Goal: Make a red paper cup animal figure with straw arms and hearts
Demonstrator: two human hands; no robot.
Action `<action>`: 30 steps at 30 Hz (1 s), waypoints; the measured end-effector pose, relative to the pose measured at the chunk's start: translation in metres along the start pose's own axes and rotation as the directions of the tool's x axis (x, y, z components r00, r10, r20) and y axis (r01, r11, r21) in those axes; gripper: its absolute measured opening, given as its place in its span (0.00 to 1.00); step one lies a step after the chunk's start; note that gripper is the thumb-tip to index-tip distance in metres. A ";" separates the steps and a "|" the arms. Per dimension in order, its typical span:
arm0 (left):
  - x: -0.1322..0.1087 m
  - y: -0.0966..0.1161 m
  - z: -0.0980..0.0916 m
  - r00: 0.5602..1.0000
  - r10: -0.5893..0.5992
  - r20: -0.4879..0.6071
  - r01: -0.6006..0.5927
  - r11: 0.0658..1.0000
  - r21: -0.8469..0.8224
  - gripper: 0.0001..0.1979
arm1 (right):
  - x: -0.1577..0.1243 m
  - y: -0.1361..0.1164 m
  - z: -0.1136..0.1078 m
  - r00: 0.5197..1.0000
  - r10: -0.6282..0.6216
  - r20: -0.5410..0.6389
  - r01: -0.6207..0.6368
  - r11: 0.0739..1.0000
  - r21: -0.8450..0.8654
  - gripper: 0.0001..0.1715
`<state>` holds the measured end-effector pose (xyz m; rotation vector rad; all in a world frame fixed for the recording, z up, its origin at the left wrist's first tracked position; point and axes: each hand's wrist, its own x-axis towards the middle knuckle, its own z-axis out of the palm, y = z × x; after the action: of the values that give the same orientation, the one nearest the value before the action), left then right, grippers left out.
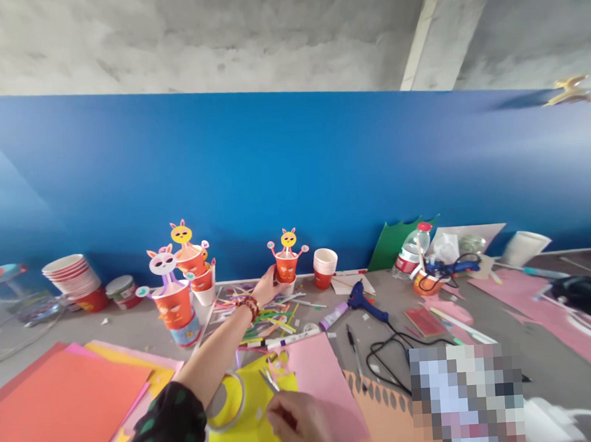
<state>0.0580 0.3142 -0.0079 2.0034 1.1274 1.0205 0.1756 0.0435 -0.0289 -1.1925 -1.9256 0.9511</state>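
Observation:
At the back of the table, my left hand (266,286) reaches out and grips the side of a red paper cup (287,268). A yellow animal face with ears and two thin arms with round ends rise from this cup, and a white cup base shows beneath it. My right hand (300,421) is low in the view, slightly blurred, its fingers curled. Metal blades of scissors (269,380) stick out from it over yellow paper (252,420); the handles are hidden. A roll of tape (243,401) lies left of the right hand, and pink paper (325,379) beside it.
Similar decorated cups (173,308) stand at left, near a tall cup stack (73,281). A short cup stack (324,269) is right of my left hand. Colored strips (286,318), a glue stick (333,317), a blue glue gun (365,302) with cord and a bottle (411,250) crowd the table.

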 end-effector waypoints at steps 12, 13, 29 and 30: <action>-0.004 0.006 0.008 0.998 -0.012 -0.058 0.016 0.998 0.061 0.17 | 0.000 0.001 0.003 1.000 0.023 -0.005 -0.024 0.999 -0.024 0.08; -0.005 0.009 0.006 0.998 -0.007 -0.068 0.012 0.997 0.070 0.17 | -0.001 0.001 0.003 1.000 0.021 -0.004 -0.021 1.000 -0.024 0.08; -0.178 0.095 -0.051 0.973 0.191 0.129 -0.209 0.967 0.142 0.15 | 0.008 -0.025 -0.057 0.973 0.051 -0.225 -0.007 0.981 0.195 0.19; -0.197 0.097 -0.052 0.960 0.218 0.176 -0.244 0.959 0.145 0.14 | 0.014 -0.028 -0.074 0.963 0.026 -0.268 0.008 0.992 0.125 0.20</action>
<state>-0.0129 0.1038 0.0325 2.3491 0.9341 0.8839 0.2195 0.0646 0.0344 -1.1914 -1.6237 0.8525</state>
